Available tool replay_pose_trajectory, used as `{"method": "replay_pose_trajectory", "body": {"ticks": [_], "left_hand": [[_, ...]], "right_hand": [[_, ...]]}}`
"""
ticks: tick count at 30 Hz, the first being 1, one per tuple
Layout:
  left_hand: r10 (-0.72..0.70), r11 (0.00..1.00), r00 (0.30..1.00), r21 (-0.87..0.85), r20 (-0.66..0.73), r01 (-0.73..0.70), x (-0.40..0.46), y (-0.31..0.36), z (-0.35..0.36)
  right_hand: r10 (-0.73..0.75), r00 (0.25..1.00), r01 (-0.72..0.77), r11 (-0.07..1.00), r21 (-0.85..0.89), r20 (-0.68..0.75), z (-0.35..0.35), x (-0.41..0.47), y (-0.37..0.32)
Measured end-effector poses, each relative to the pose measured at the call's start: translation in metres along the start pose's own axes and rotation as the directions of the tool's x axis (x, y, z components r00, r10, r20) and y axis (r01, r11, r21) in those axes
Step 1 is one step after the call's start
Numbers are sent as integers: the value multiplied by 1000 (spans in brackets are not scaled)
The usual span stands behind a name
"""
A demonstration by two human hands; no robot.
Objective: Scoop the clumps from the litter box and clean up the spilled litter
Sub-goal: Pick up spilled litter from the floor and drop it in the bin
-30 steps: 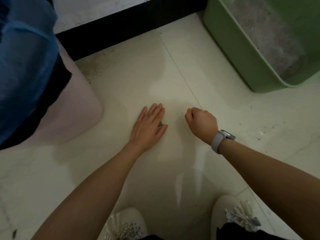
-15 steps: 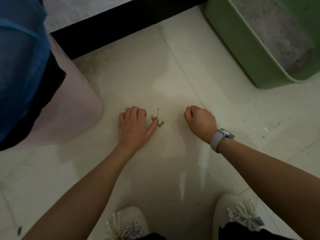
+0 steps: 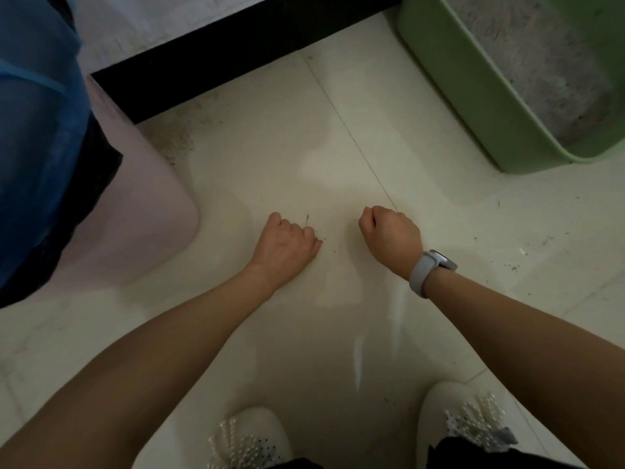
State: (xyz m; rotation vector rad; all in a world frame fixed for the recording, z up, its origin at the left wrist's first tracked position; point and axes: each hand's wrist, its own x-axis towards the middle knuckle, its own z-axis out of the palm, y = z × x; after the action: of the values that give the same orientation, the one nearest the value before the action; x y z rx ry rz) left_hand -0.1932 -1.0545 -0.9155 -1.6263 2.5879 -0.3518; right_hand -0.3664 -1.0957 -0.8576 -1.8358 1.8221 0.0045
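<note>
My left hand (image 3: pixel 287 245) rests on the pale tiled floor, its fingers curled in over a small pile of spilled litter (image 3: pixel 317 239); only a few dark grains show at the fingertips. A short way to the right, my right hand (image 3: pixel 392 235) is a closed fist just above the floor; I cannot see anything in it. The green litter box (image 3: pixel 473 106) stands at the top right, with grey litter (image 3: pixel 541 62) inside. More loose grains (image 3: pixel 514 267) dot the floor on the right.
A pink bin (image 3: pixel 135 214) lined with a blue bag (image 3: pixel 33 130) stands close on the left. A black baseboard (image 3: pixel 220 62) runs along the back. Dirt specks (image 3: pixel 179 137) lie near the bin's corner. My two white beaded shoes (image 3: pixel 250 438) are at the bottom edge.
My left hand lay flat on the floor, then curled its fingers inward and closed over the little pile of litter. The right fist stayed where it was.
</note>
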Motion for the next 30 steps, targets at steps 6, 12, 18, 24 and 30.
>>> {"method": "replay_pose_trajectory", "body": {"ticks": [6,12,18,24,30], "left_hand": [[-96,995,987,16,128,95,0,13,-9],[-194,967,968,-134,159,215,-1,9,-19],[-452,775,887,-449,99,445,14,-10,-72],[-465,692,884,-642,-47,330,54,-46,-194],[-648,618,758,-630,-70,470,36,-137,-295]], "right_hand": [[7,1000,-7,1000,4,-12,-6,-1,-1],[-50,999,50,998,-24,7,-14,-10,-6],[-89,996,93,985,144,-30,-61,-1,-25],[-261,924,339,897,284,-279,-149,13,-90],[-493,827,561,755,338,-272,-225,-4,-186]]}}
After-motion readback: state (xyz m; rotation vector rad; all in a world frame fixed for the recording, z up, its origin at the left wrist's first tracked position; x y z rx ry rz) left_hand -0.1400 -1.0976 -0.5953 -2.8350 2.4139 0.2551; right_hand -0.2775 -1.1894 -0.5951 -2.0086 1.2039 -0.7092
